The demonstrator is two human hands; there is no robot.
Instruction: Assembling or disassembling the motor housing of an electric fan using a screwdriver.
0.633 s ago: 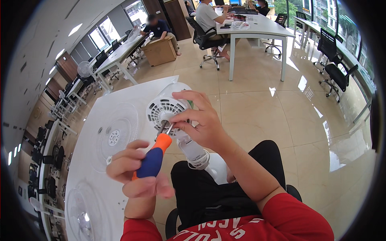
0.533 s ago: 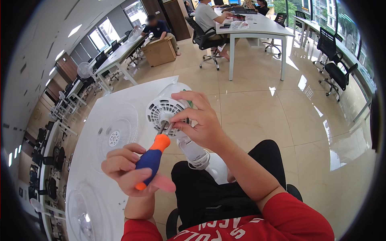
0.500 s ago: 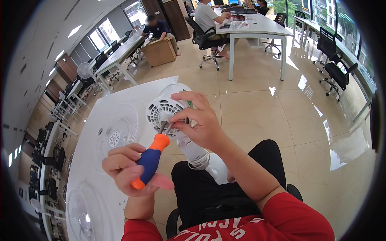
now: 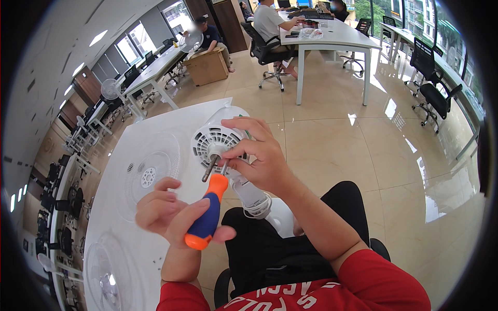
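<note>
A screwdriver point(image 4: 205, 220) with a blue and orange handle lies in my left hand point(image 4: 171, 210); some of its fingers are lifted off the handle. Its metal shaft points up at a white fan's motor head point(image 4: 217, 140). My right hand point(image 4: 257, 155) pinches that shaft near its tip with thumb and index finger, while its upper fingers lie on the motor housing. The tip itself is hidden by the fingers. Just left of it, the motor's bare metal spindle point(image 4: 210, 168) sticks out of the slotted cover. Below hangs the white fan neck point(image 4: 249, 196) with a coiled cord.
On the white table point(image 4: 116, 207) to my left lie a round fan grille point(image 4: 150, 176) and a clear round fan part point(image 4: 109, 280), with small dark bits point(image 4: 160, 262) nearby. Farther off are a cardboard box point(image 4: 207, 68), office chairs point(image 4: 267, 54), another white table point(image 4: 332, 36) and several people.
The screwdriver handle has swung rightward and sits more upright, apart from the spindle. My left fingers have loosened and spread from the handle. The right hand stays almost in place.
</note>
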